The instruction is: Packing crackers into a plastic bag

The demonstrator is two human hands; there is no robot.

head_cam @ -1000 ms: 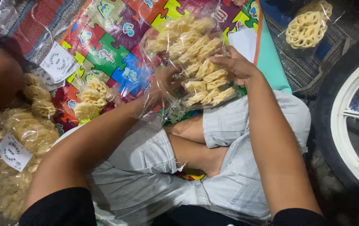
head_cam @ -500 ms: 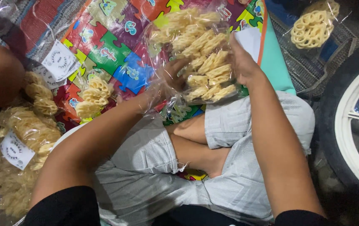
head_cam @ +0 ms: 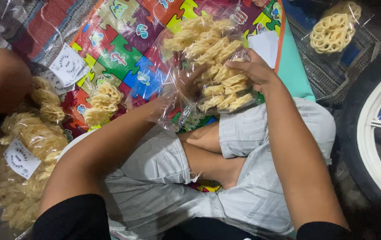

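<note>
Fingers of both hands clamp a clear bag of yellow crackers [head_cam: 215,66] above a colourful puzzle mat [head_cam: 119,49]

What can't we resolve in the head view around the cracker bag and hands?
- Left hand: motion-blurred behind the clear plastic; finger positions unreadable.
- Right hand: fingertips hidden behind the bag of crackers, so the grip is unclear.
- Bag opening: lost in plastic glare; open or sealed, cannot tell.
- Packed bags: cut off by the left edge.
- Wheel: cut off by the right edge.
</note>
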